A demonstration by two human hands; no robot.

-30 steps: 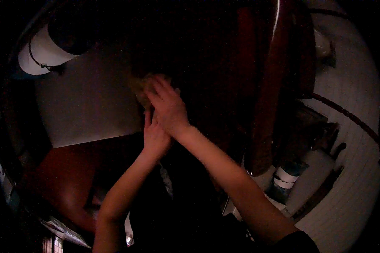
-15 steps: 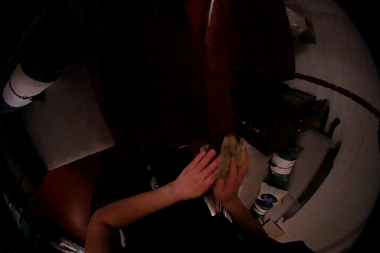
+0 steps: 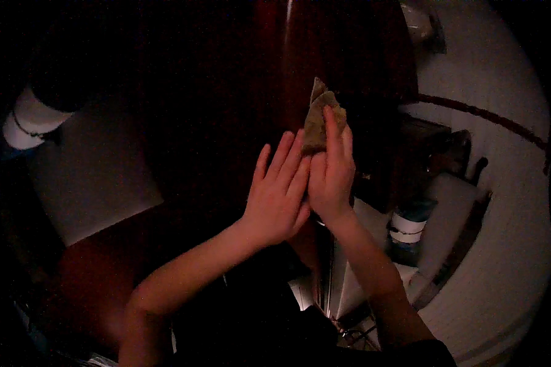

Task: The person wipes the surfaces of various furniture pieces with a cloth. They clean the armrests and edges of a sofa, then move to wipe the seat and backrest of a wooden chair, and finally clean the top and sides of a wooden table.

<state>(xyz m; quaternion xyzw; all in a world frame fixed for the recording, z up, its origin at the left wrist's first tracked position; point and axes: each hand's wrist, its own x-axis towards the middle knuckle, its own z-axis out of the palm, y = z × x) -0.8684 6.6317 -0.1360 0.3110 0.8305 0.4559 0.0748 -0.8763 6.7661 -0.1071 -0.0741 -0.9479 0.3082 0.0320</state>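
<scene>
Brownish cloth sits under the right hand, near right edge of dark red surface. Right fingers extended over it; can't tell if clamped. Left hand alongside, fingers slightly apart. I'd keep cloth flat, pressure even.

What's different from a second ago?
The left hand and right hand moved rightward with the cloth, away from the grey panel, then forward over the last half second. Overlapping at first, the hands now lie side by side. The view shifted too. Unchanged: the cloth is under the right hand, the panel left of both.
</scene>
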